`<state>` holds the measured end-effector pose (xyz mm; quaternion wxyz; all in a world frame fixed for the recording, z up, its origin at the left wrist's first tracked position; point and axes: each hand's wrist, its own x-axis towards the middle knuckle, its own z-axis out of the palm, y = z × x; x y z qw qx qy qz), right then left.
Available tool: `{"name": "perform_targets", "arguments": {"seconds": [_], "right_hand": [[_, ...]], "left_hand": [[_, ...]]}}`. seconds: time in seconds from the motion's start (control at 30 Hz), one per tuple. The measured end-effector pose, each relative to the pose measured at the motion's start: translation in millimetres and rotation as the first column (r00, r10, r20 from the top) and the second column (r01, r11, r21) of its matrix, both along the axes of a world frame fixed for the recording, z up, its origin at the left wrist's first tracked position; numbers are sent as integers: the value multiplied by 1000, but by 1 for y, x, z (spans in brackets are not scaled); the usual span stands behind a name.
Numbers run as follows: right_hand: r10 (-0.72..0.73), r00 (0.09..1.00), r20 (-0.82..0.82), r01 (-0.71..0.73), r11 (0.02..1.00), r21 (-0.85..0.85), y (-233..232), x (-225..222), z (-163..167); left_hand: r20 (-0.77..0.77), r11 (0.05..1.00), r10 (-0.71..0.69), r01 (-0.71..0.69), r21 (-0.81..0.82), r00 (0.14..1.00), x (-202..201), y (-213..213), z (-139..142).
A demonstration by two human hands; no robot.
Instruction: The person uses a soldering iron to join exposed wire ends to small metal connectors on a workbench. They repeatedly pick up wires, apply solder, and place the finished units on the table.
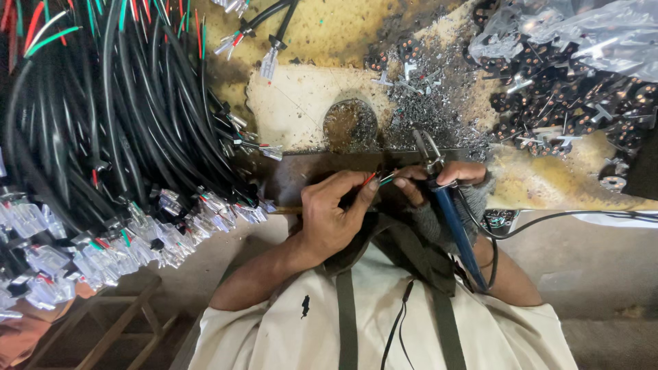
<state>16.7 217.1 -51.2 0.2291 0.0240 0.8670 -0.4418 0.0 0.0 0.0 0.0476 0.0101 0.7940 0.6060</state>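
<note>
Black cable bundle (116, 116) crowds the bench's left; small dark connector parts (569, 96) and metal scraps (432, 103) lie above the hands. Left hand (332, 216) pinches coloured wire ends (378, 179), pointing up-right. Right hand (445, 181), fingers wrapped round a blue-handled soldering iron (456, 226): long axis near-upright, tip up toward the wires.

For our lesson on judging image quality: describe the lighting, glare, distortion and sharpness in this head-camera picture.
Head view: soft, even light, no hard shadows; white glare on the clear plastic bag; wide-lens bending at the edges, where the black cable bundle curves; left hand, right hand and the blue-handled soldering iron are fairly sharp; the small dark parts blur together.
</note>
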Motion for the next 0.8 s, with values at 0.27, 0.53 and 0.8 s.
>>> {"name": "perform_targets", "arguments": {"seconds": [0.27, 0.53, 0.8], "right_hand": [[32, 954, -299, -48, 998, -47, 0, -8, 5], [-96, 962, -254, 53, 984, -172, -18, -2, 26], [-167, 978, -122, 98, 895, -436, -14, -1, -6]], "left_hand": [[-86, 999, -53, 53, 1, 995, -4, -6, 7], [-235, 874, 0, -115, -473, 972, -9, -13, 15], [-243, 827, 72, -194, -527, 967, -34, -11, 17]]}}
